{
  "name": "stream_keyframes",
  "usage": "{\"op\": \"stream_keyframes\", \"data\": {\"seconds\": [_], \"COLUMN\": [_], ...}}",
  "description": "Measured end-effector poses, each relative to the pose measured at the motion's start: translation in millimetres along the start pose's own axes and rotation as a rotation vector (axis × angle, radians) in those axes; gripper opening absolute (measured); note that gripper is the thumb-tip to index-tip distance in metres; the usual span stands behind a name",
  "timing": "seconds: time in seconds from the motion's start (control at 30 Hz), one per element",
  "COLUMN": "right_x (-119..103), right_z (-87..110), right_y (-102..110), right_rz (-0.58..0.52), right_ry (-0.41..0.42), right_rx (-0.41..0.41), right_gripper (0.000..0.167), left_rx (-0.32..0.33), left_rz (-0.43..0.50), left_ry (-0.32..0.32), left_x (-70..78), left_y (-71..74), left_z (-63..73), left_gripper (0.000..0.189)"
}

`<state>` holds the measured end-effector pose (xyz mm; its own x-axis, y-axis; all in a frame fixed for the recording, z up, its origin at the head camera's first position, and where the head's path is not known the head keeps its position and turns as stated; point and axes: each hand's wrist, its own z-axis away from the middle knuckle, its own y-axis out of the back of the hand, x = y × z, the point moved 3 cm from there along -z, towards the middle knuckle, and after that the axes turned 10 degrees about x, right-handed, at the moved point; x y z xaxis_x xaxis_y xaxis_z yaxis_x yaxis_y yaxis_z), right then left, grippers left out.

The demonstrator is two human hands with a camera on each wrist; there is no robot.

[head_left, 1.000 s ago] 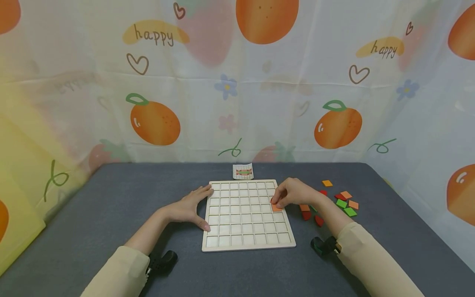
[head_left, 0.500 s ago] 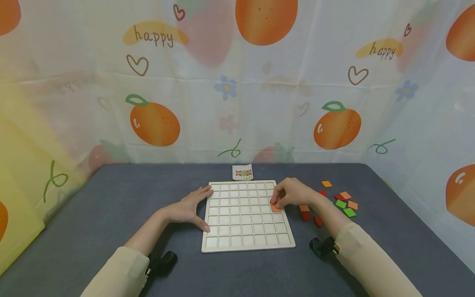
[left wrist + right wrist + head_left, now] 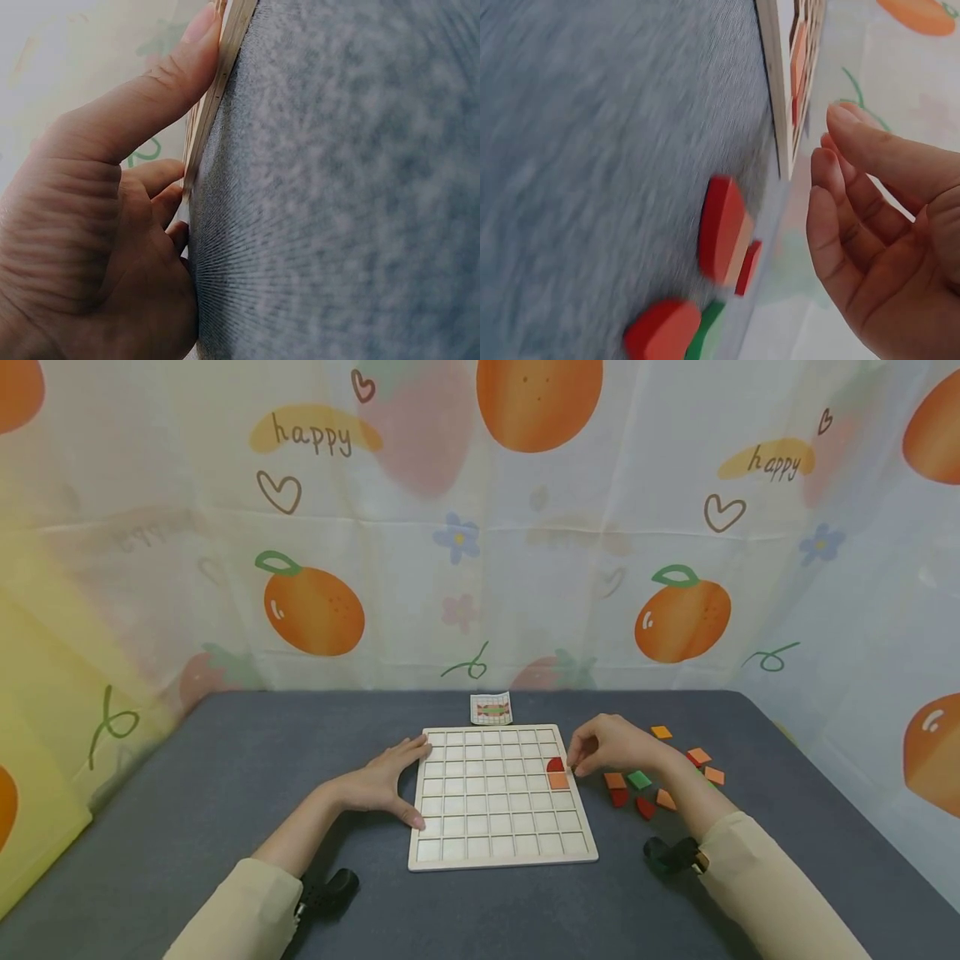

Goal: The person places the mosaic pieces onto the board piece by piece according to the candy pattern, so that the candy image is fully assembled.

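Observation:
A pale wooden board [image 3: 489, 823] with a grid of square cells lies on the table. Two pieces sit in cells by its right edge: a red round-sided tile [image 3: 556, 765] and, just nearer, an orange square tile [image 3: 558, 781]. My left hand [image 3: 375, 781] spreads along the board's left side, thumb and fingertips resting at the edge, as the left wrist view also shows. Just off the right edge hovers my right hand [image 3: 611, 747], fingers loosely bent. In the right wrist view nothing shows between the thumb [image 3: 877, 146] and fingers.
Right of the board lie several loose tiles: a green one [image 3: 639, 779], an orange one [image 3: 614, 781], red round-sided ones [image 3: 645, 807] and a yellow-orange one [image 3: 661, 732]. Some are partly hidden by the right forearm. Behind the board is a small pattern card [image 3: 491, 708]. A printed curtain hangs beyond the table.
My right hand has let go of the tiles at the board's right edge and moved slightly right, uncovering the red tile beside the orange one. The left hand stays put.

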<state>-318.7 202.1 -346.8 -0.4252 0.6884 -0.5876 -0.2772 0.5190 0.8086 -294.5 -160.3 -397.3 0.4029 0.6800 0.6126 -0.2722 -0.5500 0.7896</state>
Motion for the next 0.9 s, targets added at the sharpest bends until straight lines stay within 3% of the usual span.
{"op": "stream_keyframes", "data": {"seconds": [0.43,0.9], "right_x": [17.4,30.4], "right_z": [26.4,46.4], "right_y": [12.2,15.2], "right_rz": [-0.044,-0.107], "right_ry": [0.008,-0.068], "right_rx": [-0.056,-0.077], "right_gripper": [0.009,0.017], "left_rx": [0.004,-0.003], "left_rz": [-0.005,-0.002], "left_ry": [-0.005,-0.002], "left_x": [1.4,1.7], "left_y": [-0.4,0.5], "left_z": [-0.2,0.4], "left_gripper": [0.122,0.123]}}
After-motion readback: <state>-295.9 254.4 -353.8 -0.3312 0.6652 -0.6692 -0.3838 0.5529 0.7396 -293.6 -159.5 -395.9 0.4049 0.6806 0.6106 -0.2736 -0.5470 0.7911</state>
